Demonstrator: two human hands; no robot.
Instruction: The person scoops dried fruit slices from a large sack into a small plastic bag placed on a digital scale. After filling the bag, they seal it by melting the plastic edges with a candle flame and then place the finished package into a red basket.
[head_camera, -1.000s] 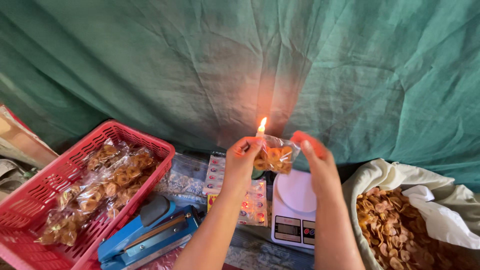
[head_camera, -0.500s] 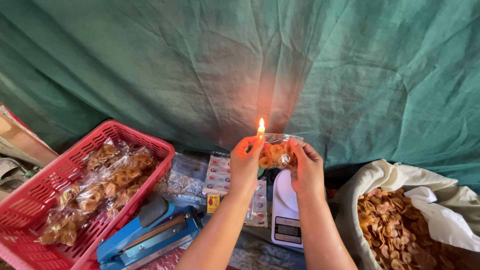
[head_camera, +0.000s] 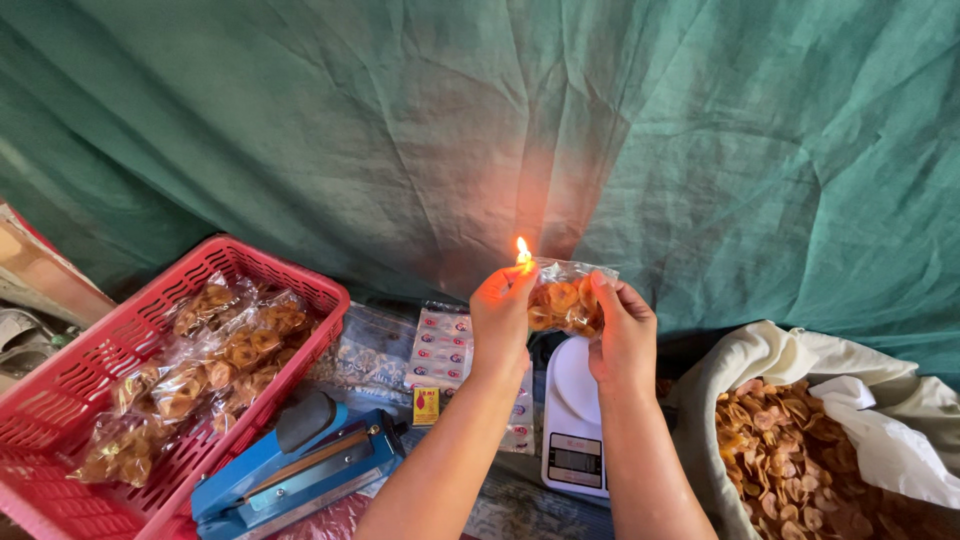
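Both of my hands hold up a small clear plastic bag of orange-brown chips (head_camera: 562, 301) in front of the green tarp. My left hand (head_camera: 501, 318) pinches the bag's left top corner, right beside a small candle flame (head_camera: 522, 252). My right hand (head_camera: 622, 330) grips the bag's right side. The candle's body is hidden behind my left hand. Below the hands stands a white digital scale (head_camera: 572, 420).
A red plastic basket (head_camera: 70, 400) with several sealed chip bags sits at the left. A blue heat sealer (head_camera: 295, 470) lies in front of it. A small yellow-red box (head_camera: 426, 405) and printed sheets lie in the middle. A white sack of loose chips (head_camera: 800, 460) stands at the right.
My right hand has come in closer to the left one, and both now hold the bag tighter with its corner at the flame.
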